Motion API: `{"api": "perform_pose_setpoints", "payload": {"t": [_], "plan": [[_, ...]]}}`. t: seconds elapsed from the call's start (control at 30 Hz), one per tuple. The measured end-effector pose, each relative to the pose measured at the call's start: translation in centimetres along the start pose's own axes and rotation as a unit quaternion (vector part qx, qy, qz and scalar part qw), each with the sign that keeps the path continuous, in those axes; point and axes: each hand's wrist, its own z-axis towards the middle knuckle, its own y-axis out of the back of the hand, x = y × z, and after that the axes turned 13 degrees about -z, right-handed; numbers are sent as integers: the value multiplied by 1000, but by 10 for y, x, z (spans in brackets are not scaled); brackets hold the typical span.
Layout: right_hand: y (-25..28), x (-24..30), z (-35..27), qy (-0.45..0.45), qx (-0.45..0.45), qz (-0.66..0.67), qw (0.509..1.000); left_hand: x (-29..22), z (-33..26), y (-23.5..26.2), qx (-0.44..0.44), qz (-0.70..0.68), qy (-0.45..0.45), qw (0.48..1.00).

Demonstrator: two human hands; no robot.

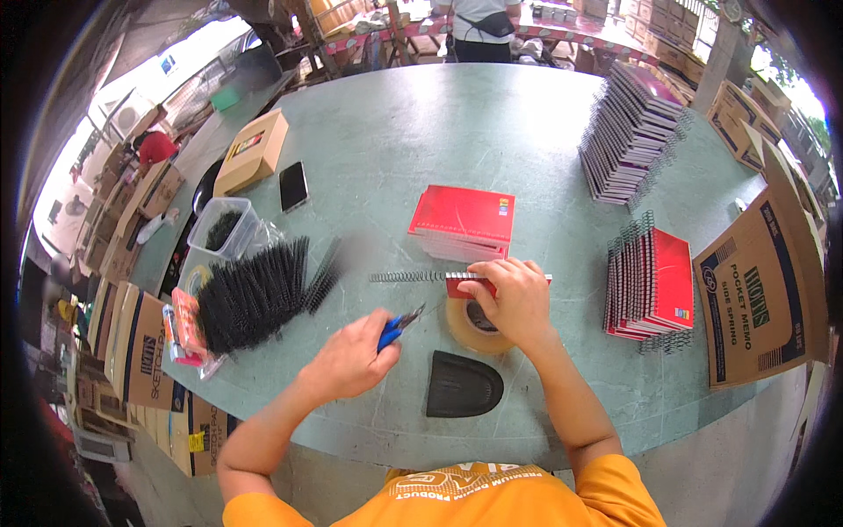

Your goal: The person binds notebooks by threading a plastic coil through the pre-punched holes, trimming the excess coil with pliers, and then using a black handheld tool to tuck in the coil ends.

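My left hand (349,358) is closed round blue-handled pliers (402,325), their dark jaws pointing up and right. In my right hand (512,300) is a small red notebook (456,285), gripped along its bound edge. A dark wire spiral (406,277) runs through that edge and sticks out far to the left. Below the notebook, a roll of clear tape (462,329) lies on the table, partly covered by my right hand. Just beyond stands a stack of red notebooks (464,215). Closer to me rests a black rounded plastic piece (463,386).
Many black wire spirals (255,294) are heaped at left, beside a clear plastic tub (223,230), a phone (294,186) and a tan box (252,154). Bound notebooks pile up at right, one tall stack (628,132) and one shorter (650,283), near an open carton (755,285). Another person (482,31) stands behind the table.
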Motion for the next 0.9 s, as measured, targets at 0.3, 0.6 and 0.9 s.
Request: {"api": "perform_pose_setpoints", "payload": {"t": [0.3, 0.6, 0.9], "plan": [[-3, 4, 1, -13, -11, 26, 1000, -39, 42, 15, 27, 227, -106, 968], [-3, 3, -1, -20, -33, 32, 999, -82, 53, 29, 123, 341, -38, 931], [-5, 7, -1, -31, -59, 34, 997, -103, 72, 33, 160, 360, 22, 919]]}}
